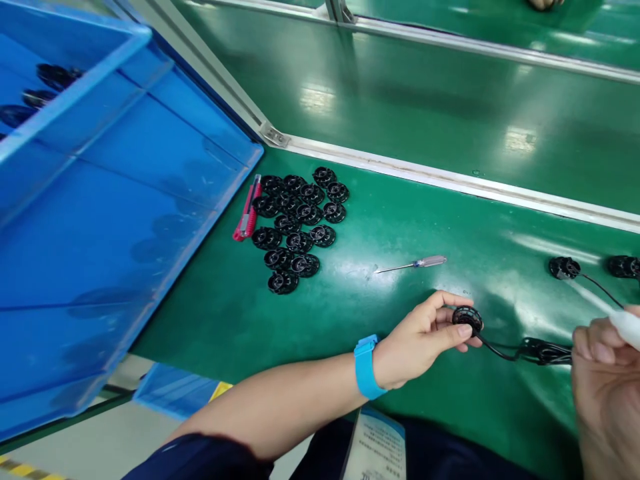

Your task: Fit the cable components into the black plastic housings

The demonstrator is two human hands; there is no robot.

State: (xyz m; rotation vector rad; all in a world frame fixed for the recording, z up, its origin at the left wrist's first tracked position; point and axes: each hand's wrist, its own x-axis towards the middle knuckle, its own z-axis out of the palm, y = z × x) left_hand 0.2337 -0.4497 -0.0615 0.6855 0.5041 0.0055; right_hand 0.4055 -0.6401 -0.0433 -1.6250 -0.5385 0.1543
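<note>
Over the green bench (350, 313), a round black part (466, 320) is pinched by the left hand (417, 343), its bundled cable (543, 351) reaching the right hand (605, 360), by which a blurred white nozzle (627, 327) is apparently gripped. Positioning of the part seems in hand; steady support and careful nozzle aim seem called for next.
</note>
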